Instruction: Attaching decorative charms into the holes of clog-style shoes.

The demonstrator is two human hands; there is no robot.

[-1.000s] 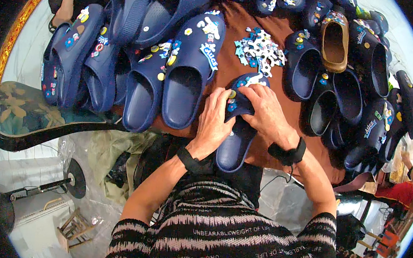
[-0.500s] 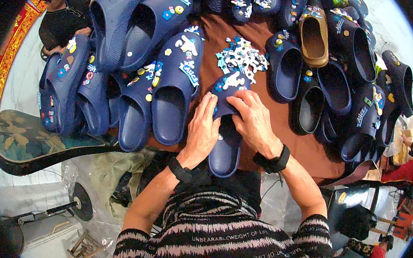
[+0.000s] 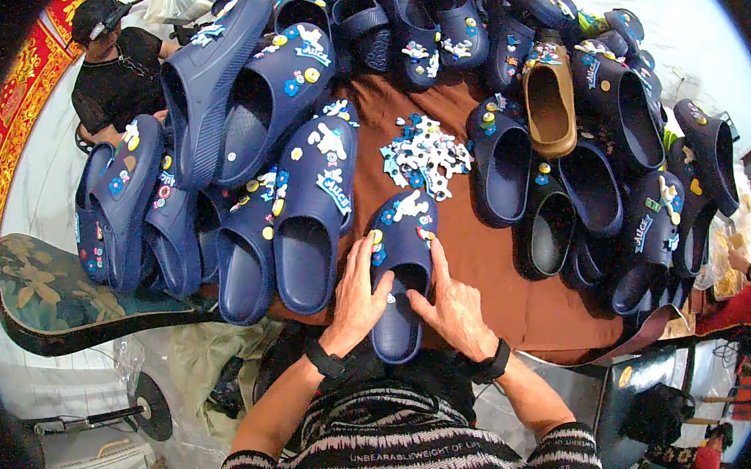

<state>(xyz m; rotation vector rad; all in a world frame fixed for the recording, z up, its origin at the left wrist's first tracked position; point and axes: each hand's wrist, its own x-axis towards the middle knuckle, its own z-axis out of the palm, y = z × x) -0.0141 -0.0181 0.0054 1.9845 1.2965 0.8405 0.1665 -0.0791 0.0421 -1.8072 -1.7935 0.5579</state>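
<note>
A navy blue clog [image 3: 406, 237] lies at the near edge of the brown cloth, its toe pointing away from me and its heel toward my body. White, blue and yellow charms sit on its upper. My left hand [image 3: 360, 293] grips its left side, thumb at the foot opening. On the opposite side my right hand [image 3: 459, 313] holds it, index finger stretched along the upper and thumb reaching to the opening. Just beyond the toe is a loose pile of white and blue charms [image 3: 426, 157].
Decorated navy clogs [image 3: 310, 229] crowd the left side of the brown cloth [image 3: 478, 282], with several more at the back and right. A tan clog [image 3: 550, 107] and a black clog [image 3: 549, 231] are among those. A padded bench [image 3: 62, 294] stands left. Another person [image 3: 119, 73] is far left.
My right hand has shifted from on top of the clog's upper to its right side, uncovering more charms. My left hand still holds the left side. The view has tilted, lowering the scene.
</note>
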